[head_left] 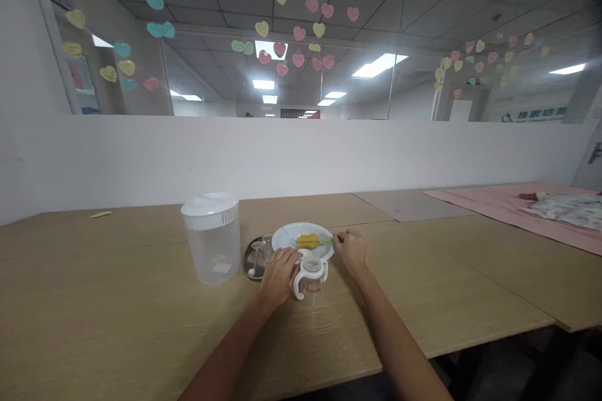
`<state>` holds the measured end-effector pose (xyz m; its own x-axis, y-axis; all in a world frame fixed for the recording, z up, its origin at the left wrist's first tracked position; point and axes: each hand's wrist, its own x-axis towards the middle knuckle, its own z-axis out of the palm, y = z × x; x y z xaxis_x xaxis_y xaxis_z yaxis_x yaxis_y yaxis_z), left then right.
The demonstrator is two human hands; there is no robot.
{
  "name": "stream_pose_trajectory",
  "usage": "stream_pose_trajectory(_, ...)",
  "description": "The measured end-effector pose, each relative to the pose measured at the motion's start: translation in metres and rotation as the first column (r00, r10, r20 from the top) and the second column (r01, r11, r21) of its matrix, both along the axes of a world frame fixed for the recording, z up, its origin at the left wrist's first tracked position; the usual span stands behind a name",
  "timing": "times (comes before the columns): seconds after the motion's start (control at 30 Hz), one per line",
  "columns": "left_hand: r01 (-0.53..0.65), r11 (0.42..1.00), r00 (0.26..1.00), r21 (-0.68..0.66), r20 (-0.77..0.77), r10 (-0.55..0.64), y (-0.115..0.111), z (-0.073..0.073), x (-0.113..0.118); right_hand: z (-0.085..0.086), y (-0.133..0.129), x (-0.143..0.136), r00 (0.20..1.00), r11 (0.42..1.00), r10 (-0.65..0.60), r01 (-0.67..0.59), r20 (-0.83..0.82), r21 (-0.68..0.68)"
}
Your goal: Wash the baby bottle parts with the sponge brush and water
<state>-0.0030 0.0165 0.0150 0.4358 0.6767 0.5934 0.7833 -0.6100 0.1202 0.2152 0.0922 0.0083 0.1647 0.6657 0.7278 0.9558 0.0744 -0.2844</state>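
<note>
A white plate point(291, 230) lies on the wooden table, with a yellow sponge brush point(308, 240) over it. The brush's green handle runs to the right, into the closed fingers of my right hand point(350, 249) at the plate's right edge. In front of the plate stands a clear bottle point(311, 285) with two white side handles and an open top. My left hand point(281, 276) is beside the bottle on its left, fingers closed round a white part point(305, 253) that is mostly hidden. Just left of that hand is a dark round tray point(248, 268) holding small clear and white pieces.
Left of the tray stands a tall translucent bucket point(214, 250) with a white lid. A pink cloth point(493, 207) with a patterned fabric point(567, 208) on it lies at the far right. Behind the table point(155, 326) rises a white wall with windows above. The table's front edge runs below my right arm.
</note>
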Motion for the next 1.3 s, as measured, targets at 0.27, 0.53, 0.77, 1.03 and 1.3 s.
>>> stream_pose_trajectory(0.27, -0.013, 1.0, 0.999, 0.026, -0.035, 0.014, 0.001, -0.003, -0.002, -0.003, 0.003, 0.004, 0.998, 0.954, -0.008, -0.009, 0.056, 0.301)
stream_pose_trajectory(0.53, -0.026, 0.999, 0.998, 0.027, -0.064, 0.027, 0.002, -0.003, -0.001, 0.002, -0.001, 0.007, 0.991, 0.903, 0.024, -0.077, 0.13, 0.423)
stream_pose_trajectory(0.77, -0.021, 1.0, 0.999, 0.019, -0.047, 0.022, -0.001, 0.0, -0.001, 0.001, -0.001, 0.012, 1.0, 0.877, -0.005, -0.009, 0.028, 0.481)
stream_pose_trajectory(1.03, -0.022, 1.0, 0.999, 0.019, -0.045, 0.023, -0.001, -0.001, -0.001, -0.002, 0.005, 0.026, 0.994, 0.871, -0.083, 0.107, -0.07, 0.48)
stream_pose_trajectory(1.3, -0.021, 0.999, 0.999, 0.028, -0.039, 0.022, 0.0, -0.002, -0.001, -0.011, 0.012, 0.037, 0.989, 0.892, -0.098, 0.137, -0.112, 0.43)
